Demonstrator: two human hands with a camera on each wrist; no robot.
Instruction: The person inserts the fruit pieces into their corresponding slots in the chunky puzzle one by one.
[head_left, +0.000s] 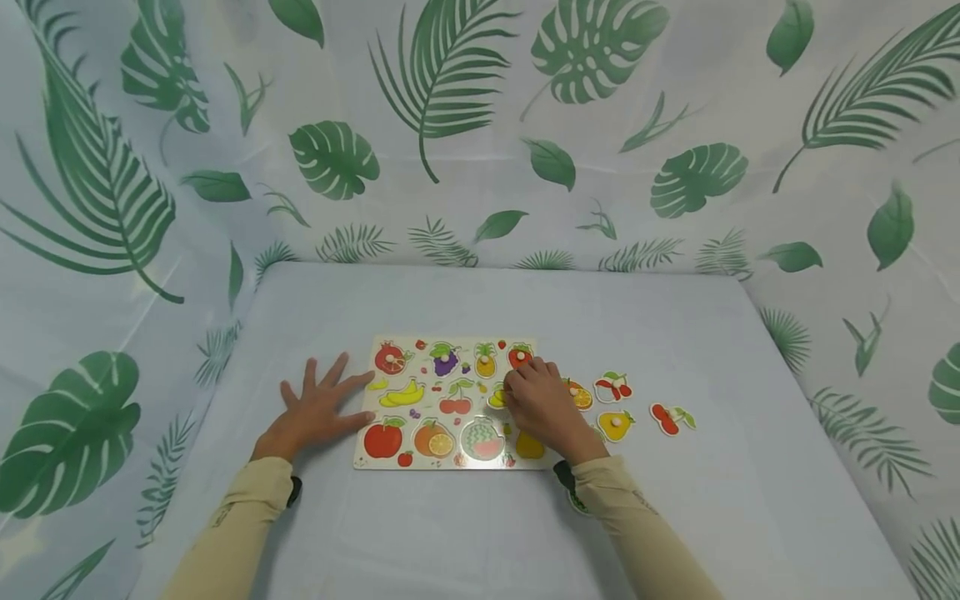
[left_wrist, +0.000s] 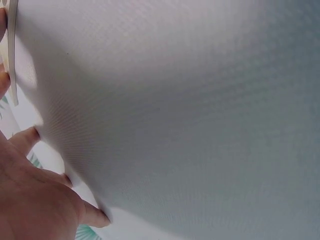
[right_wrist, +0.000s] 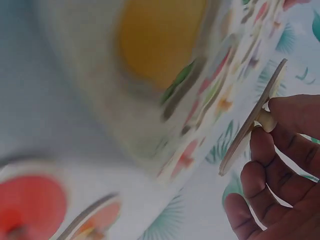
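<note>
A wooden fruit puzzle board lies on the white-covered table. My left hand is spread flat at its left edge, thumb and index finger reaching onto the board; in the left wrist view the other fingertips press the cloth. Over the board's right side, my right hand pinches the small knob of a thin wooden puzzle piece, tilted edge-on in the right wrist view. Its picture side is hardly visible there. Knobbed pomegranate, grape, pineapple and strawberry pieces sit along the board's top row.
Right of the board lie loose pieces: an orange, a pear, a red fruit with green leaves and cherries. A green-edged piece shows partly beneath the right wrist. Leaf-patterned cloth walls surround the table.
</note>
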